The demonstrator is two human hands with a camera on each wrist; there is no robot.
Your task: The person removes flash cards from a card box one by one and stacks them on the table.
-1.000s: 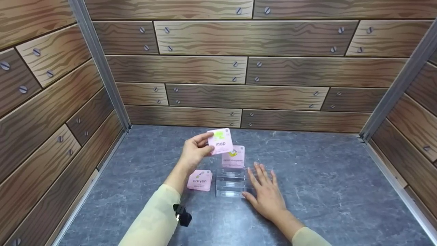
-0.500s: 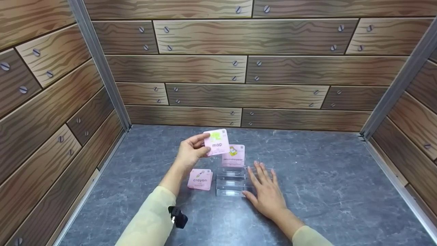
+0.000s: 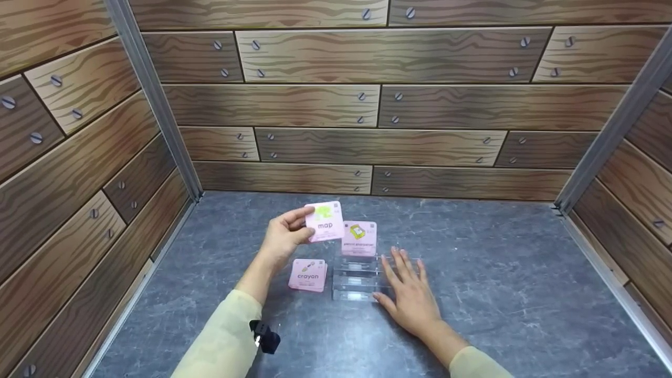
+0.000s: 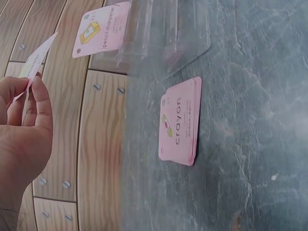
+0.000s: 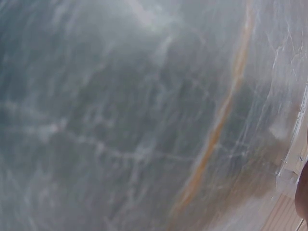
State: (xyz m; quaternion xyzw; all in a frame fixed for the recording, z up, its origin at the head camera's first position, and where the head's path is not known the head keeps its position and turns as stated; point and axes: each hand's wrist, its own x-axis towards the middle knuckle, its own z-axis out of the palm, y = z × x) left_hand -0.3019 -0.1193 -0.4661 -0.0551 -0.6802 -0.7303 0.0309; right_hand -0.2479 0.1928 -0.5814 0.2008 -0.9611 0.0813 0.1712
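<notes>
My left hand (image 3: 286, 233) pinches a pink flashcard (image 3: 325, 222) by its left edge, raised above the table; it reads "map" under a green picture. Just right of it, a "pencil sharpener" card (image 3: 359, 239) stands in the back of a clear tiered card stand (image 3: 355, 281). My right hand (image 3: 412, 299) lies with spread, straight fingers on the right part of that stand. A small stack of cards, "crayon" card (image 3: 307, 274) on top, lies on the table left of the stand. The left wrist view shows the map card (image 4: 36, 62) nearly edge-on between thumb and fingers.
The grey marbled table (image 3: 504, 294) is enclosed by wood-patterned panels (image 3: 378, 105) at the back and both sides, with metal posts in the corners. A black device (image 3: 265, 337) is strapped on the left sleeve.
My left hand has drawn the map card to the left and slightly down, uncovering the pencil sharpener card behind it. The right hand has stayed on the stand.
</notes>
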